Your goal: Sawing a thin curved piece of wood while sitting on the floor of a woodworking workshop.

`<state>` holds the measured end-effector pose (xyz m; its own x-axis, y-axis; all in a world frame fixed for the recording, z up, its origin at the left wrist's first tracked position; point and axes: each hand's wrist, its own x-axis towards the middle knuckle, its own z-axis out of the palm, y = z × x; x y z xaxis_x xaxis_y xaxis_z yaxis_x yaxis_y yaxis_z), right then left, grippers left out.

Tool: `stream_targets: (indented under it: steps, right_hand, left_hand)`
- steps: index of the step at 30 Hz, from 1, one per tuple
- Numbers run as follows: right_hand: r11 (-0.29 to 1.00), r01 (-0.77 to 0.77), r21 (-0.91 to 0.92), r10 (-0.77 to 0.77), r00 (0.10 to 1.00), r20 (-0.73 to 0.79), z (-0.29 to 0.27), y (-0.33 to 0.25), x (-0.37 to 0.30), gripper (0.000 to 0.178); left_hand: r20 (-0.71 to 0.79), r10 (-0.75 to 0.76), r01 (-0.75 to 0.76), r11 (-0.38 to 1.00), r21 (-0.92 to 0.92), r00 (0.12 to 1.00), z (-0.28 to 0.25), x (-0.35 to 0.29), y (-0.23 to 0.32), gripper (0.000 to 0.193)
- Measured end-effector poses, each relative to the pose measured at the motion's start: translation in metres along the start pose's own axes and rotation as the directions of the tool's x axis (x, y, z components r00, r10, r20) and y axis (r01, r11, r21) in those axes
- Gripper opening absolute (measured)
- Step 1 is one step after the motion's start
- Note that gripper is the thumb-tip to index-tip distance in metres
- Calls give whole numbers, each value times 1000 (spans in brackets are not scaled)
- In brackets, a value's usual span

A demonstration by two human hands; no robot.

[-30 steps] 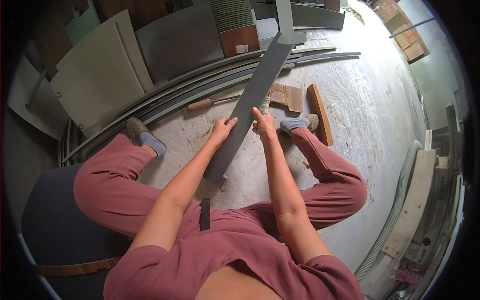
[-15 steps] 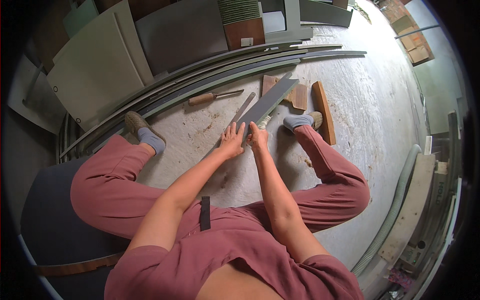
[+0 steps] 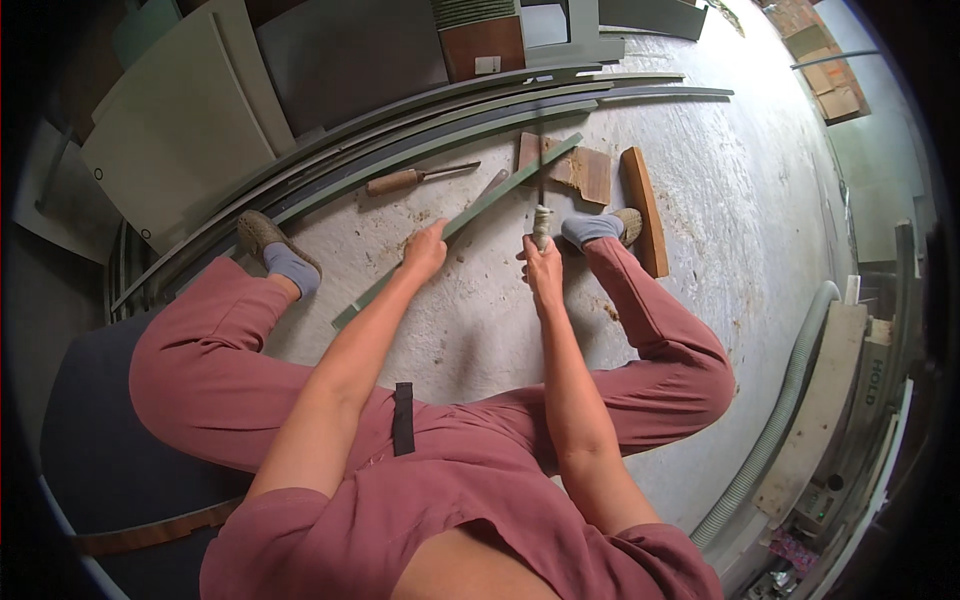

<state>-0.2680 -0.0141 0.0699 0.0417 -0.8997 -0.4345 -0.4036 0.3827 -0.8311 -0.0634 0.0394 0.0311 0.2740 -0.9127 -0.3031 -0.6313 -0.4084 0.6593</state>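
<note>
My left hand point(image 3: 427, 250) is closed round a long narrow board point(image 3: 510, 184), dark-faced earlier and now showing its green edge. The board slants from near my left knee up to the far right. In my right hand point(image 3: 543, 268) is a long thin dark tool with a wrapped, pale handle point(image 3: 541, 226); its shaft points away from me, beside the board and over a brown wooden block point(image 3: 592, 178). Whether the shaft is a file or a blade I cannot make out. A wooden-handled chisel point(image 3: 394, 182) lies on the floor left of the board.
A wooden bar point(image 3: 645, 212) lies by my right foot. Long strips point(image 3: 420, 152) run along the far left, with panels point(image 3: 180, 130) leaning behind them. A ribbed hose point(image 3: 775, 430) and planks point(image 3: 815, 410) line the right side. Crumbs dot the concrete floor point(image 3: 700, 190).
The board has turned from its broad dark face onto its green edge. My left hand went from lying flat to gripping it. My right hand moved right, apart from the board, with the tool.
</note>
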Motion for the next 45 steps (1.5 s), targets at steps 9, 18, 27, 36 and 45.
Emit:
stream_targets:
  steps: [9, 18, 27, 36, 45]
  right_hand:
    - [762, 184, -620, -52, 973, 225, 29, 6, -48, 26]
    - [702, 294, -648, -147, 951, 272, 88, -18, 0, 29]
    - [675, 215, -706, -50, 968, 247, 20, 37, -62, 27]
    - [712, 200, -674, -113, 979, 171, 84, -6, 3, 24]
    - [724, 163, -671, -62, 983, 172, 20, 42, -55, 24]
  left_hand:
    - [-50, -125, 129, 988, 81, 991, -9, 2, -28, 23]
    - [-151, -112, 141, 970, 199, 982, 10, 8, -32, 19]
    - [-299, -140, 233, 924, 302, 944, 17, 16, -26, 22]
    - [-175, -182, 238, 891, 387, 968, 10, 12, -19, 29]
    - [-142, -124, 175, 878, 445, 982, 11, 12, -33, 33]
